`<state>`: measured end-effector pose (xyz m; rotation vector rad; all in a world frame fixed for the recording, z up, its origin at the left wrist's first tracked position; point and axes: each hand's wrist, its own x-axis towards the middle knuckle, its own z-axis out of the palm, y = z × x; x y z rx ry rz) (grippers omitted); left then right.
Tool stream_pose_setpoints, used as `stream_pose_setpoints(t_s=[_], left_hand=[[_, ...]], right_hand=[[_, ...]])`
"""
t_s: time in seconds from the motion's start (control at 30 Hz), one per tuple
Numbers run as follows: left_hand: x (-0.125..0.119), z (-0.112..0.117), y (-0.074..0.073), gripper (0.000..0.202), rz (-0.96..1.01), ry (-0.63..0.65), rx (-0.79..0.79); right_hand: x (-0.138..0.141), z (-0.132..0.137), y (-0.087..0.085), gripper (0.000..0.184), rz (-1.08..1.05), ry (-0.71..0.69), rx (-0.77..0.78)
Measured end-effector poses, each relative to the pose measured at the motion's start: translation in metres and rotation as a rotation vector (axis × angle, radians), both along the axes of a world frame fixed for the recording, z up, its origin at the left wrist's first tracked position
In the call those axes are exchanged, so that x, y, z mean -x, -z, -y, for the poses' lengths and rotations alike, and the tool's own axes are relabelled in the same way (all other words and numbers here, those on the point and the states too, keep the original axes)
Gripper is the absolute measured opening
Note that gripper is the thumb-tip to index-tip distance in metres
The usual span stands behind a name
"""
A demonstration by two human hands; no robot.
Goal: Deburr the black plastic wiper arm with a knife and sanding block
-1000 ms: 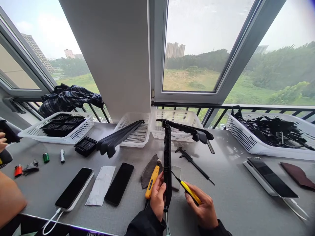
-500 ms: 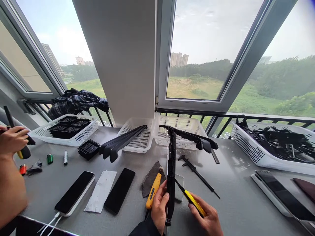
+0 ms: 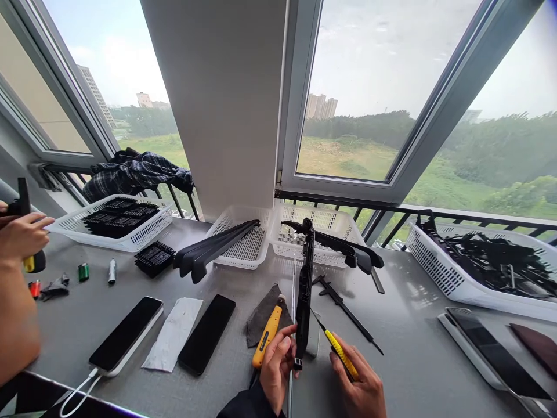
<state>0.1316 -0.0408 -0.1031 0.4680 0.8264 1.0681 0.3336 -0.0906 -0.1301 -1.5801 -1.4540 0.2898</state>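
My left hand (image 3: 278,366) grips the lower end of a long black plastic strip (image 3: 306,278), which stands nearly upright over the table. In my right hand (image 3: 362,377) is a craft knife (image 3: 343,355) with a yellow handle; its thin dark blade points up and left, close beside the strip. I cannot tell whether the tip touches it. A yellow corded hand tool (image 3: 267,337) lies left of my left hand, on a dark grey cloth (image 3: 256,325). Right of the strip lies a black caliper (image 3: 348,313).
Black strips (image 3: 217,247) lean on a white basket (image 3: 248,264); others (image 3: 357,252) rest on a second basket (image 3: 278,244). Baskets of black parts stand left (image 3: 143,241) and right (image 3: 439,267). Phones (image 3: 206,334) lie on the table. A co-worker's hand (image 3: 26,235) holds a black part at far left.
The strip's lower end has moved up, and it leans slightly more right. The knife blade has drawn a little away from the strip. The co-worker's hand has shifted slightly.
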Motion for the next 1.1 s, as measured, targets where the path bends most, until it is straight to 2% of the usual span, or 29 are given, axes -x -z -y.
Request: stream_pose_setpoints(t_s=[0.13,0.23,0.37,0.47,0.57,0.67,0.73,0.8,0.97,1.1], left_hand=[[0.000,-0.001,-0.006,0.074,-0.002,0.045,-0.017],[0.000,-0.001,-0.003,0.076,-0.022,0.078,-0.061],[0.000,0.002,0.012,0.079,-0.150,0.122,-0.236],[-0.001,0.005,0.025,0.096,-0.250,0.214,-0.366],[-0.003,0.007,0.031,0.110,-0.276,0.293,-0.439],[-0.003,0.008,0.027,0.104,-0.245,0.328,-0.425],[-0.003,0.008,0.022,0.095,-0.225,0.304,-0.388],[-0.004,0.008,0.019,0.088,-0.225,0.256,-0.357],[-0.006,0.011,0.017,0.079,-0.335,0.219,-0.429],[-0.006,0.013,0.014,0.075,-0.441,0.200,-0.490]], right_hand=[[0.000,0.001,0.001,0.037,0.010,0.008,-0.001],[0.001,0.000,0.000,0.038,0.015,-0.022,0.009],[0.003,-0.002,-0.001,0.037,0.008,-0.019,-0.005],[0.007,-0.003,-0.001,0.038,-0.013,0.000,-0.033],[0.011,-0.002,0.003,0.038,0.002,-0.004,-0.035],[0.010,0.001,0.009,0.037,0.047,0.096,-0.029],[0.008,0.003,0.012,0.035,0.084,0.204,-0.032],[0.006,0.003,0.013,0.034,0.124,0.246,-0.061],[0.003,-0.001,0.008,0.028,0.157,0.141,-0.217],[0.003,-0.002,0.005,0.028,0.131,0.126,-0.250]])
